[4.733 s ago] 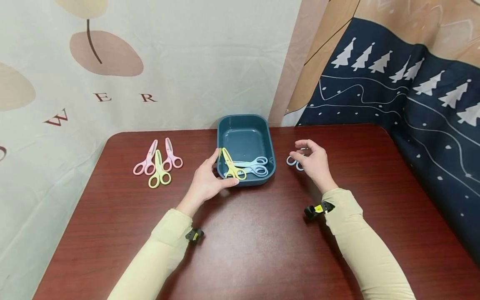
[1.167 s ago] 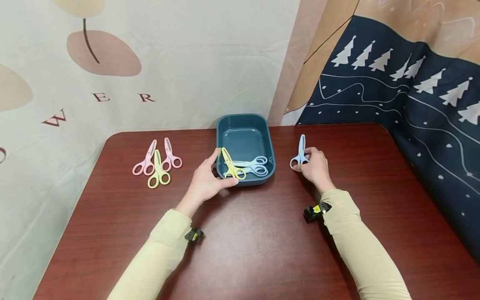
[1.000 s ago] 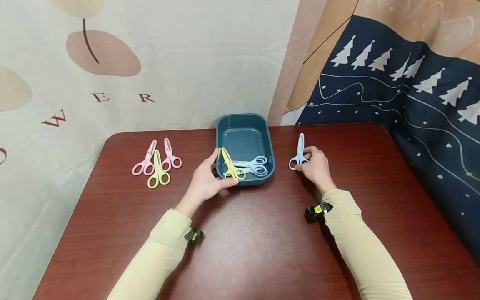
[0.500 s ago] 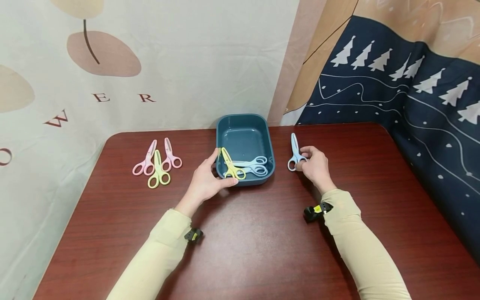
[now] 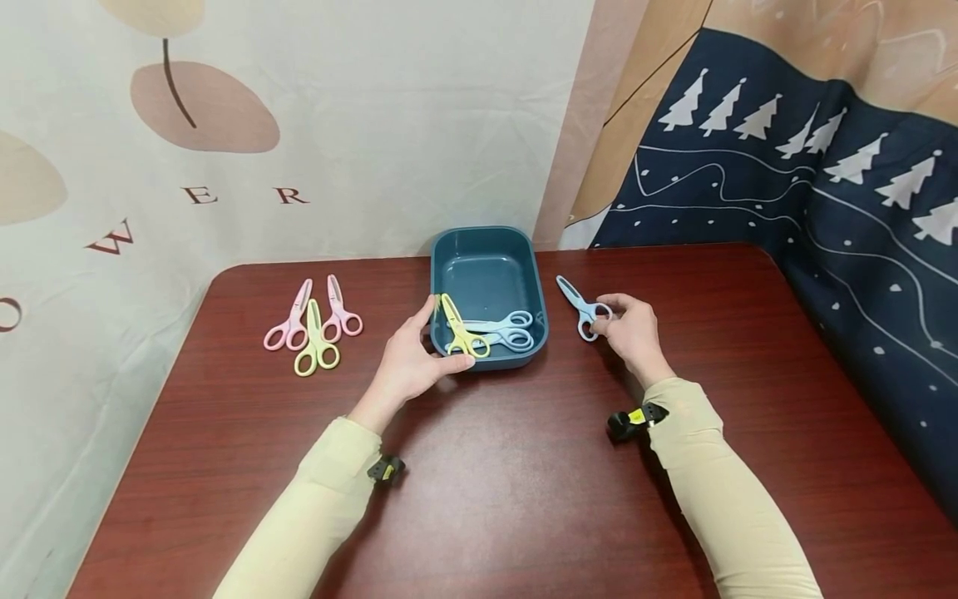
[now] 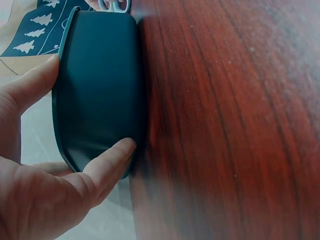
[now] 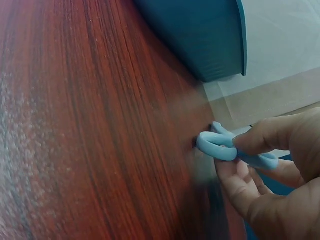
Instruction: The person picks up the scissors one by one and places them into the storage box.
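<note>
My left hand point(image 5: 407, 362) grips the near left corner of a dark teal plastic bin point(image 5: 490, 283); in the left wrist view a finger point(image 6: 112, 160) lies against the bin's outer wall point(image 6: 97, 75). Inside the bin's near end are yellow-green scissors point(image 5: 456, 323) over two pairs of light blue scissors point(image 5: 516, 339). To the right of the bin, my right hand point(image 5: 632, 329) pinches another pair of light blue scissors point(image 5: 585, 308) by the handles. Their blades point away and left, toward the bin. In the right wrist view the thumb presses on a handle loop point(image 7: 215, 147).
On the left of the reddish-brown wooden table point(image 5: 494, 466) lie two pink scissors point(image 5: 295, 320) and a yellow-green pair point(image 5: 317, 337) close together. Fabric backdrops point(image 5: 404, 133) rise behind the table's far edge. A navy cloth with white trees point(image 5: 718, 191) hangs at the right.
My right hand has taken hold of the blue scissors, first pointing them away, then swinging the blades left toward the bin. My left hand has stayed on the bin.
</note>
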Demonstrator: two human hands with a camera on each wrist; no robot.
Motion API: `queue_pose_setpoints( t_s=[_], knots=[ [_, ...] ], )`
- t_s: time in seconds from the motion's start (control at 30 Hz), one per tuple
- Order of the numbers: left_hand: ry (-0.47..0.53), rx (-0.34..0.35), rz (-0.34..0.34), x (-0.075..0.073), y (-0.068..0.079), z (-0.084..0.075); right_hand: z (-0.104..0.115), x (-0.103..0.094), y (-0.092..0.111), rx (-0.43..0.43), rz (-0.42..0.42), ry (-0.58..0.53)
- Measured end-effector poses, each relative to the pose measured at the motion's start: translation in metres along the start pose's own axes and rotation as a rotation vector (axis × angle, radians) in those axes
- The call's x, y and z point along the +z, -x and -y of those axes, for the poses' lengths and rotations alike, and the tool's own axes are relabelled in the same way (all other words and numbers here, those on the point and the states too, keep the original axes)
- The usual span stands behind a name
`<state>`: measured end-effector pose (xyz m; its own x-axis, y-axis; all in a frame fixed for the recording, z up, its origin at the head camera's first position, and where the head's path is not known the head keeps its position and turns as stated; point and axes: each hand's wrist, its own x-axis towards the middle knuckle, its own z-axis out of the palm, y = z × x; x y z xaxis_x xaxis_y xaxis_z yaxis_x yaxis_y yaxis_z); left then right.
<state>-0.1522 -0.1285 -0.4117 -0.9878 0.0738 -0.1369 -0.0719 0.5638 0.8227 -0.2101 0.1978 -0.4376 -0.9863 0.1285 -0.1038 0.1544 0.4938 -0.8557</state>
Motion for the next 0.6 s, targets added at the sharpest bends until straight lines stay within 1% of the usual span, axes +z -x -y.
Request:
queue_pose_setpoints(
  t_s=[0.17,0.37,0.43,0.53,0.6],
  knots=[
    [-0.002,-0.001,0.001,-0.0001,-0.0003,0.001,-0.0017,0.001,-0.0009,-0.021,-0.019,-0.004],
    [-0.005,-0.005,0.001,-0.0003,-0.0004,0.0009,-0.0017,0.0007,-0.0004,-0.016,-0.011,-0.046],
    [-0.004,-0.006,0.0,-0.0003,-0.0003,0.0008,-0.0023,0.0004,-0.0005,-0.028,-0.008,-0.052],
    [0.002,-0.006,0.001,-0.0003,-0.0002,0.0007,-0.0035,0.0002,-0.0006,-0.058,-0.005,-0.031],
    [0.005,-0.007,0.001,-0.0003,-0.0001,0.0008,-0.0042,0.0,-0.0008,-0.086,-0.009,0.007]
  ],
)
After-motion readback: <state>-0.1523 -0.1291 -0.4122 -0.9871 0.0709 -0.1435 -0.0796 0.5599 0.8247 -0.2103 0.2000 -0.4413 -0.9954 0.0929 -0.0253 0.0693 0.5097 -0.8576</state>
